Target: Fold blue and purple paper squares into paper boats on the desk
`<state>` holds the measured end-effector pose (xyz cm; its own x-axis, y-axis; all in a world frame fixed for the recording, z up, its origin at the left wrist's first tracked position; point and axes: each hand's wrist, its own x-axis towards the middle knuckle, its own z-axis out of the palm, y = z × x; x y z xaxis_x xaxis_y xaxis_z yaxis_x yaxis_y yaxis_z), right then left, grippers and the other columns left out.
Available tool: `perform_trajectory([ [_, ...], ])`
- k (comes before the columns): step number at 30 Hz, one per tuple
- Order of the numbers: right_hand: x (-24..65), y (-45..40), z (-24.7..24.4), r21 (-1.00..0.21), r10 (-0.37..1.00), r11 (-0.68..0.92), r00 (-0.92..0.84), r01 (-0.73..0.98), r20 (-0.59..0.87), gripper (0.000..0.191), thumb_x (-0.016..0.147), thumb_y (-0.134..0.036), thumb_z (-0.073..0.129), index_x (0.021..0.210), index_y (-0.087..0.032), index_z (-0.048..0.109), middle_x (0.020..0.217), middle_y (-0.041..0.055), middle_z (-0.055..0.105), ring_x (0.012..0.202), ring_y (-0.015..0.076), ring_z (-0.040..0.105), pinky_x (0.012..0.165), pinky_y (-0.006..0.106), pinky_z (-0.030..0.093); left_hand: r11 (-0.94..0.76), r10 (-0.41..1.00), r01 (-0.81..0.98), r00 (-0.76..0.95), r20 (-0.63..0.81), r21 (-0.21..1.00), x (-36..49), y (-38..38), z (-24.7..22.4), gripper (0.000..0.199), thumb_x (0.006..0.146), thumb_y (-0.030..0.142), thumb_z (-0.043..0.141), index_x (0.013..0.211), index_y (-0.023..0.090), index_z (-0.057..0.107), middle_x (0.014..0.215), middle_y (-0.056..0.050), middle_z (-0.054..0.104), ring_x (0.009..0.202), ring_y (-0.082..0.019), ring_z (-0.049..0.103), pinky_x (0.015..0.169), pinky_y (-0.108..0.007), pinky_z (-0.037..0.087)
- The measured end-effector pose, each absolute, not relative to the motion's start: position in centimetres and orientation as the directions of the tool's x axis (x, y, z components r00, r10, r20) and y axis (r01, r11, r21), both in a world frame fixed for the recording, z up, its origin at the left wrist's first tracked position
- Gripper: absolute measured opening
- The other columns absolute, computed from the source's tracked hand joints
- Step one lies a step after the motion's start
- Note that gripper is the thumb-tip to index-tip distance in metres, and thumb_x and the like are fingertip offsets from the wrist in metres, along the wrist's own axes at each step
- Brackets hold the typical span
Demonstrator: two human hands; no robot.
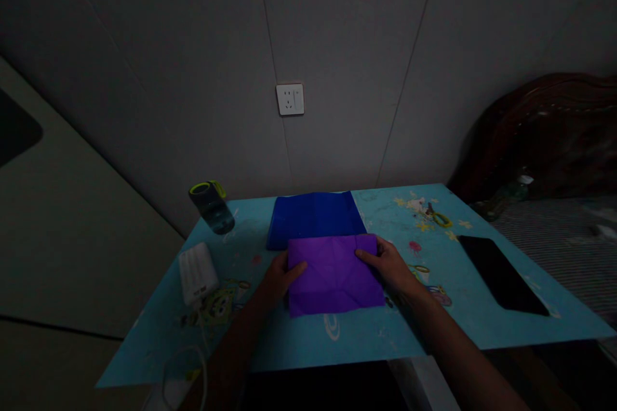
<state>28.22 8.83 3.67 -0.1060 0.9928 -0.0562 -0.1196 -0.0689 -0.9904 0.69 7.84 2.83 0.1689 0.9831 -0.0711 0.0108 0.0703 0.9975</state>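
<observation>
A creased purple sheet (332, 276) is held between both hands above the light blue table. My left hand (282, 273) grips its left edge, thumb on the front and the other fingers behind it. At its upper right edge, my right hand (383, 260) pinches the sheet with the thumb on top. Just behind the purple sheet, a dark blue sheet or folder (315, 215) lies flat on the table. The fingers behind the purple sheet are mostly hidden.
On the table (289, 353) are a bottle (212, 209) at back left, a white power bank (197, 273) with a cable, yellow-handled scissors (441, 219) at back right and a black flat slab (501, 275) at right. A socket (290, 99) is on the wall.
</observation>
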Motion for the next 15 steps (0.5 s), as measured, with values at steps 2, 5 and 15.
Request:
perform_trajectory([
  [2,28.16,8.86,3.77,-0.991,0.996,-0.043,-0.082,-0.124,-0.033,0.040,0.069,-0.042,0.082,0.099,-0.020,0.069,0.097,0.0063,0.077,0.084,0.0252,0.072,0.080,0.040,0.058,0.086,0.968,0.040,0.235,-0.093,0.996,0.81,7.62,2.56,0.048,0.072,0.045,0.074,0.109,0.015,0.067,0.107,-0.010,0.074,0.096,-0.028,0.069,0.084,-0.039,0.056],
  [5,28.04,8.71,3.97,-0.987,0.994,-0.066,-0.094,-0.143,-0.052,0.041,0.070,-0.043,0.081,0.102,-0.020,0.069,0.098,0.0073,0.077,0.083,0.0258,0.072,0.080,0.041,0.058,0.085,0.963,0.074,0.249,-0.101,0.994,0.99,7.36,2.66,0.045,0.074,0.047,0.073,0.104,0.014,0.068,0.103,-0.010,0.075,0.094,-0.028,0.069,0.086,-0.040,0.055],
  [15,27.99,8.49,3.67,-0.966,0.978,-0.140,-0.184,-0.219,-0.100,0.042,0.069,-0.042,0.083,0.100,-0.016,0.072,0.093,0.0092,0.077,0.078,0.0250,0.072,0.078,0.041,0.057,0.162,0.973,-0.021,0.173,-0.156,0.987,0.84,6.97,3.39,0.046,0.074,0.048,0.073,0.104,0.013,0.069,0.101,-0.010,0.076,0.092,-0.029,0.071,0.081,-0.040,0.057],
])
